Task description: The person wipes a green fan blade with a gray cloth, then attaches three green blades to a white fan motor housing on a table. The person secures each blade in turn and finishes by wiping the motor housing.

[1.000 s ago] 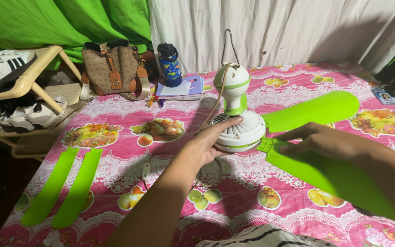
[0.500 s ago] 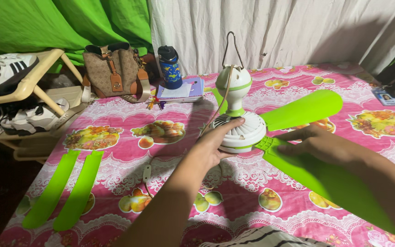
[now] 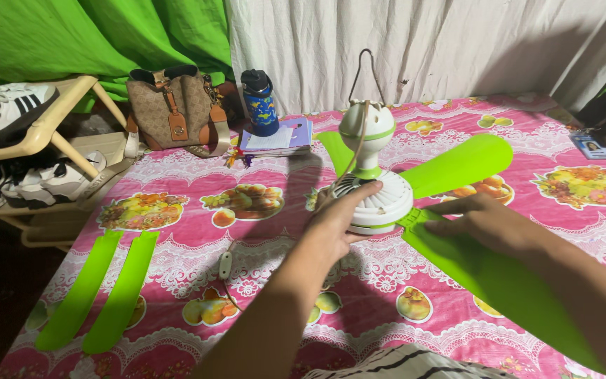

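Your left hand [image 3: 334, 224] fingers curl against the white motor housing [image 3: 380, 200] of the ceiling fan, thumb on its top; your right hand [image 3: 489, 221] fingers lie flat and pressed together on the green blade [image 3: 499, 281] at its root. Count: one fan, three mounted blades visible, two loose green blades [image 3: 96, 288] at 9 o'clock. The fan lies on a pink fruit-print tablecloth [image 3: 261, 175]. At 11 o'clock: one brown handbag [image 3: 173, 105], one blue bottle [image 3: 259, 100], a notebook stack [image 3: 278, 137], a shoe rack [image 3: 43, 126]. Green and white curtains hang behind.
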